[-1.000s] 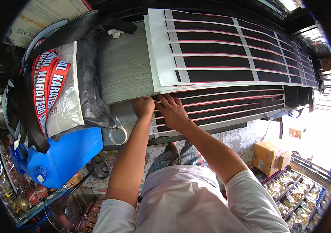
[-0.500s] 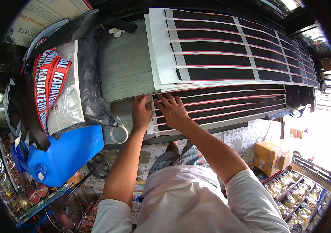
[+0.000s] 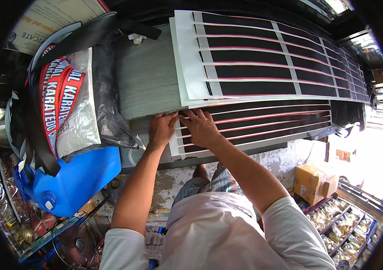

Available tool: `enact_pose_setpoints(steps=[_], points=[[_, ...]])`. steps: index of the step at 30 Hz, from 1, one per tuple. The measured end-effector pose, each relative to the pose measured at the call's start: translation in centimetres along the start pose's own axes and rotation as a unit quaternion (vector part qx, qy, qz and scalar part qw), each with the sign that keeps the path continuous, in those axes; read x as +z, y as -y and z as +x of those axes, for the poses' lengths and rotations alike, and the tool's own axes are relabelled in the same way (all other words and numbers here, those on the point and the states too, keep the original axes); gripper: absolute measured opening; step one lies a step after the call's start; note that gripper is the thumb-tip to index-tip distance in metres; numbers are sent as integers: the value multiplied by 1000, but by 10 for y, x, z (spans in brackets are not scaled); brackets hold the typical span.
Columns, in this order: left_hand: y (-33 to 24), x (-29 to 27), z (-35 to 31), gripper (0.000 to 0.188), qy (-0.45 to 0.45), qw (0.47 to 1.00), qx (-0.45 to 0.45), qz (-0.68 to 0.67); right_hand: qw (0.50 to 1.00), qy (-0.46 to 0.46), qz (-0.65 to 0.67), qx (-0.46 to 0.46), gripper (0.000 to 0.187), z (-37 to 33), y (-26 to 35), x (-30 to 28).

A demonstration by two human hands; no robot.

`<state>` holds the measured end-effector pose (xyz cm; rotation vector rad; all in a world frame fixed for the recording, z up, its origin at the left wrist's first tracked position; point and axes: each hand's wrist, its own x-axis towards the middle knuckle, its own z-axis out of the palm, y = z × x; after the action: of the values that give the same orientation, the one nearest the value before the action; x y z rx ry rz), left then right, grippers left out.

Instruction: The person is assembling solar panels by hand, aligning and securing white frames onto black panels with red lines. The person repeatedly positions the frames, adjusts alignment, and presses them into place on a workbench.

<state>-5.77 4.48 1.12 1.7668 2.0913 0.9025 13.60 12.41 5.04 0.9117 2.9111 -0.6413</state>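
A lower sheet of black strips with white-and-red edges (image 3: pixel 263 123) lies before me, its left ends held by a pale tape band (image 3: pixel 180 143). My left hand (image 3: pixel 162 130) is at that sheet's upper left corner, thumb and fingers closed in a pinch; what lies between them is too small to make out. Close beside it, my right hand (image 3: pixel 200 129) rests on the strips with its fingers bent and slightly apart, fingertips by the same corner. Overlapping behind is an upper stack of similar strips (image 3: pixel 252 51) on white backing paper (image 3: pixel 186 67).
Left on the grey board (image 3: pixel 146 76) are a plastic-wrapped bundle (image 3: pixel 81 103) and red printed straps (image 3: pixel 56 96). A tape roll (image 3: pixel 136 155) sits beside my left forearm. Below are a blue jug (image 3: pixel 81 180) and a fan (image 3: pixel 80 245). A cardboard box (image 3: pixel 310 184) stands right.
My left hand's fingers have drawn together and shifted slightly right, toward my right hand. The right hand's fingers have shifted a little at the corner. My left forearm now partly covers the tape roll.
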Motion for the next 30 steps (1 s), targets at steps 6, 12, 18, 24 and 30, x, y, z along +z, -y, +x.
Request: enact_pose_setpoints(steps=[6, 12, 18, 24, 30], points=[[-7, 5, -1, 27, -19, 1000, 5, 7, 1000, -17, 1, 3, 66, -5, -5, 8], [4, -6, 10, 28, -11, 995, 83, 45, 1000, -14, 9, 8, 65, -4, -1, 10], [9, -13, 15, 26, -21, 998, 65, 3, 999, 33, 9, 30, 62, 0, 3, 3], [0, -5, 5, 27, -49, 996, 58, 45, 998, 29, 2, 60, 71, 0, 10, 1], [16, 4, 6, 22, -37, 996, -59, -52, 998, 17, -13, 58, 72, -5, 7, 13]])
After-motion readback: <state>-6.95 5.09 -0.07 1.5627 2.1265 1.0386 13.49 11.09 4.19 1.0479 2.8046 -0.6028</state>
